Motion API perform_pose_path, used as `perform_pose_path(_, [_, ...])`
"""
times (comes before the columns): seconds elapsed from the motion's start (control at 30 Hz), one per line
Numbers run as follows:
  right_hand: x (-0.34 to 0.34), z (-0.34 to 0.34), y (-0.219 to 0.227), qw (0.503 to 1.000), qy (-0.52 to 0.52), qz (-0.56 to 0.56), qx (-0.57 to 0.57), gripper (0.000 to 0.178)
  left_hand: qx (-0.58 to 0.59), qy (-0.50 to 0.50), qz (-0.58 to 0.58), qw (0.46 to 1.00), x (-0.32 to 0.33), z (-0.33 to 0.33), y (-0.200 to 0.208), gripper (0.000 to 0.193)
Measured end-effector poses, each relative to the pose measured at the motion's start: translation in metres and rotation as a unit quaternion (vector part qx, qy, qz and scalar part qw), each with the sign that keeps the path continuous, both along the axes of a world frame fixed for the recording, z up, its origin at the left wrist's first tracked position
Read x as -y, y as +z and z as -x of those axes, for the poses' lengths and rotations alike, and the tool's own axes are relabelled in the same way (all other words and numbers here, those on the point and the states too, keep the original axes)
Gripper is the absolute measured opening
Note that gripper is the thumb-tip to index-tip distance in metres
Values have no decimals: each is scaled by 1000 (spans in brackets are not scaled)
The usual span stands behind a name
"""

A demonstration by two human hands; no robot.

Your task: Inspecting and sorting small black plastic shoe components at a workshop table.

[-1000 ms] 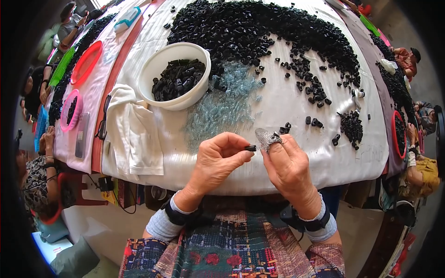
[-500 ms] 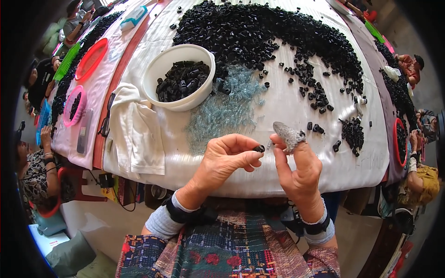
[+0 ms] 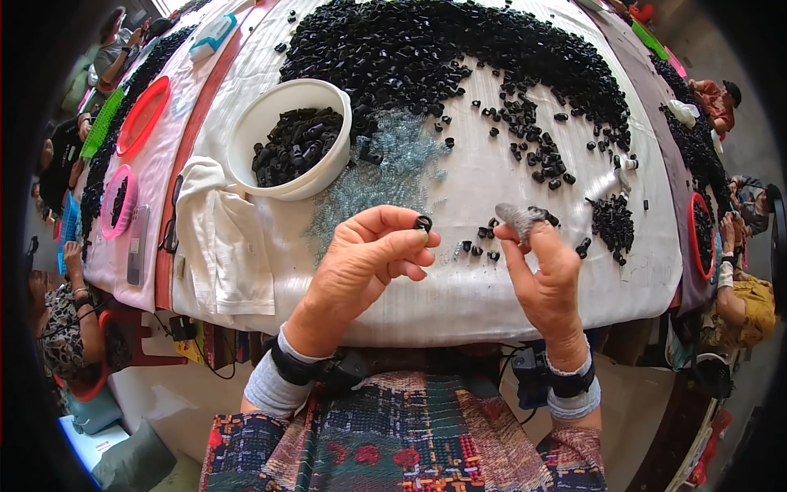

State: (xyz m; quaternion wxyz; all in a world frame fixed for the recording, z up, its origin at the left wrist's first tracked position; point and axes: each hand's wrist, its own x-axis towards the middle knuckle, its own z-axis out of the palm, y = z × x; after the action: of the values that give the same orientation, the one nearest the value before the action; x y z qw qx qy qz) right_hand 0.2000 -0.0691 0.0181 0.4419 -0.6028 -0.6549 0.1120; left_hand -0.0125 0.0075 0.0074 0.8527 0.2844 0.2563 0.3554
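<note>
My left hand [image 3: 361,266] pinches a small black ring-shaped plastic part [image 3: 423,223] between thumb and forefinger, above the table's near side. My right hand [image 3: 545,275] wears a grey cloth finger cover [image 3: 518,218]. Its thumb is bent up against that covered finger, and whatever lies between them is too small to make out. Several loose black parts [image 3: 477,251] lie on the white cloth between my hands. Beyond my left hand spreads a heap of pale, bluish, coil-like pieces [image 3: 385,176], which look like small springs.
A white tub [image 3: 238,160] of black parts stands left of the coils. Nearer lies a white garment [image 3: 225,262]. A large black heap [image 3: 385,49] covers the far side; a smaller pile [image 3: 613,228] sits right. People work at both side tables, with a red tray [image 3: 141,123] on the left.
My left hand has risen and moved left with the black part. My right hand has drawn away to the right, and the gap between them is wider. The whole view has shifted slightly.
</note>
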Motion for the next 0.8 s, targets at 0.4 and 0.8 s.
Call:
perform_pose_path(0.4, [-5,10,-32,972,43,16,233,21,2,-21,7,1000,-10,-4,-1,15])
perform_pose_path(0.8, [-2,11,-34,972,36,17,230,21,-13,-31,22,999,-16,-5,1,14])
